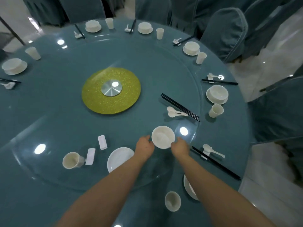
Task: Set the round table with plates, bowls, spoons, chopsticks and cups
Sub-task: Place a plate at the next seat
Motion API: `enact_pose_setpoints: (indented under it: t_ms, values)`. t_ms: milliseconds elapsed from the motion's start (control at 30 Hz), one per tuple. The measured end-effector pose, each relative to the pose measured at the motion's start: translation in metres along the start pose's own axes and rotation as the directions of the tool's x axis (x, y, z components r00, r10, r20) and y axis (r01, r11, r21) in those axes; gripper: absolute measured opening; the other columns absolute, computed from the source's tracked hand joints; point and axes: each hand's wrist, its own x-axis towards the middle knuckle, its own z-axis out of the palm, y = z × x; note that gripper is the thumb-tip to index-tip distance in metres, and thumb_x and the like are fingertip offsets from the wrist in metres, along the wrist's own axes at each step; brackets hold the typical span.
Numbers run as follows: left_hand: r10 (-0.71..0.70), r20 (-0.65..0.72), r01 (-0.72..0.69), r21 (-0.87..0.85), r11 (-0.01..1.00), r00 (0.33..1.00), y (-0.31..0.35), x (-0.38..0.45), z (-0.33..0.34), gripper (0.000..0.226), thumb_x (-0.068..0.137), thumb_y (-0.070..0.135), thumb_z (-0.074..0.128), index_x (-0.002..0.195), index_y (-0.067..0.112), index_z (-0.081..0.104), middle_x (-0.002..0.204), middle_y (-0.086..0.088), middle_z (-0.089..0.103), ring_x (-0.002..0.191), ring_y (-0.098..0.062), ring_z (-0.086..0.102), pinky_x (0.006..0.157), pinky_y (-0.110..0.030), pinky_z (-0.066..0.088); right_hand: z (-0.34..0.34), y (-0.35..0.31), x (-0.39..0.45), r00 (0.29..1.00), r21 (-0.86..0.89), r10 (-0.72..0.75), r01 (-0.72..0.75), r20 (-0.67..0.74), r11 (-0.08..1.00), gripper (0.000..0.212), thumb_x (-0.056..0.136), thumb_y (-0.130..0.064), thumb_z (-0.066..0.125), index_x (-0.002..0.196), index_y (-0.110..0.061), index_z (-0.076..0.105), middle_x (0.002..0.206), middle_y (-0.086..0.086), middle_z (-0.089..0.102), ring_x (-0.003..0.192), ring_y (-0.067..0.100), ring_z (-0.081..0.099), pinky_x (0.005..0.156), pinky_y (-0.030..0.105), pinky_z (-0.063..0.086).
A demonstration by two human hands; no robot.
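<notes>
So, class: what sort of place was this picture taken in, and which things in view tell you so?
Most likely a restaurant banquet room. A large round table carries a glass turntable, matching place settings ring its edge, such as a bowl on a plate, and fabric-covered chairs surround it.

Seven plates point(120, 158), six bowls point(163, 136), seven cups point(73, 160), eight spoons point(176, 112)

A glittery yellow-green disc point(111, 90) with a shiny metal hub point(111, 88) sits at the centre of the glass turntable point(49, 122), while teal fabric-covered chairs point(224, 33) crowd the far and right sides on a pale glossy floor point(272, 185).
</notes>
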Motion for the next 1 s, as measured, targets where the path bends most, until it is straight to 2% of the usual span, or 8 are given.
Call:
enact_pose_setpoints:
  t_ms: [100,233,333,467,633,733,833,1000]
  values:
    - [-0.005,0.038,0.006,-0.037,0.999,0.999,0.007,0.01,0.01,0.015,0.085,0.005,0.044,0.087,0.006,0.059,0.08,-0.007,0.057,0.074,-0.024,0.05,0.064,-0.027,0.042,0.007,0.002,0.007,0.999,0.004,-0.002,0.002,0.043,1.0,0.033,0.085,-0.008,0.046,0.114,-0.007,0.062,0.11,0.013,0.066,0.097,0.032,0.061,0.075,0.032,0.05]
    - [-0.02,0.042,0.022,-0.055,0.998,0.999,0.011,0.016,0.016,0.019,0.082,0.001,0.044,0.083,0.011,0.06,0.069,0.0,0.054,0.07,-0.022,0.048,0.052,-0.022,0.035,0.008,0.003,0.011,0.999,0.003,0.015,-0.015,0.051,1.0,0.037,0.085,-0.008,0.045,0.116,-0.01,0.064,0.108,0.013,0.067,0.096,0.032,0.062,0.082,0.038,0.055]
    - [-0.07,0.037,0.073,-0.092,0.993,0.997,0.01,0.016,0.017,0.025,0.08,0.003,0.046,0.09,0.011,0.067,0.079,-0.005,0.061,0.073,-0.022,0.053,0.056,-0.023,0.038,0.01,0.005,0.007,0.999,-0.005,0.034,-0.034,0.027,0.999,0.039,0.086,-0.008,0.045,0.122,-0.007,0.06,0.114,0.015,0.065,0.101,0.034,0.062,0.084,0.038,0.054]
    - [-0.129,0.0,0.128,-0.135,0.983,0.992,0.005,0.012,0.015,0.026,0.083,0.009,0.051,0.101,0.012,0.068,0.082,0.003,0.058,0.077,-0.019,0.052,0.054,-0.02,0.034,0.015,0.006,-0.001,0.999,-0.048,0.033,-0.031,0.034,0.998,0.035,0.09,-0.013,0.045,0.122,-0.005,0.059,0.116,0.015,0.064,0.102,0.033,0.062,0.082,0.037,0.053]
    - [-0.149,-0.053,0.144,-0.086,0.986,0.987,-0.002,0.003,0.01,0.018,0.079,0.007,0.052,0.066,0.019,0.053,0.073,-0.003,0.056,0.07,-0.022,0.048,0.062,-0.025,0.039,0.021,0.007,-0.016,0.999,-0.081,0.022,-0.019,0.036,0.997,0.033,0.092,-0.016,0.045,0.119,-0.003,0.058,0.115,0.015,0.063,0.097,0.032,0.061,0.072,0.029,0.043]
    - [-0.172,-0.051,0.169,-0.058,0.984,0.984,-0.006,-0.004,0.007,0.01,0.078,0.008,0.052,0.07,0.01,0.058,0.065,-0.005,0.051,0.064,-0.023,0.043,0.059,-0.027,0.036,0.026,0.009,-0.024,0.999,-0.112,0.012,-0.008,0.038,0.994,0.035,0.092,-0.019,0.044,0.121,-0.003,0.056,0.118,0.015,0.061,0.097,0.031,0.06,0.074,0.032,0.047]
    - [-0.247,-0.039,0.242,-0.09,0.966,0.968,-0.008,-0.006,0.005,0.011,0.079,0.008,0.052,0.069,0.008,0.056,0.062,-0.005,0.049,0.059,-0.022,0.041,0.054,-0.025,0.034,0.031,0.012,-0.03,0.998,-0.112,0.035,-0.03,0.047,0.993,0.035,0.092,-0.02,0.045,0.12,-0.003,0.058,0.115,0.014,0.062,0.085,0.026,0.055,0.069,0.03,0.044]
    - [-0.319,-0.025,0.313,-0.129,0.941,0.948,-0.011,-0.005,0.002,0.015,0.078,0.007,0.05,0.081,0.005,0.065,0.08,-0.012,0.065,0.071,-0.03,0.057,0.058,-0.026,0.04,0.036,0.014,-0.036,0.998,-0.132,0.043,-0.035,0.051,0.991,0.033,0.092,-0.019,0.045,0.113,-0.001,0.062,0.112,0.016,0.064,0.08,0.025,0.052,0.066,0.028,0.041]
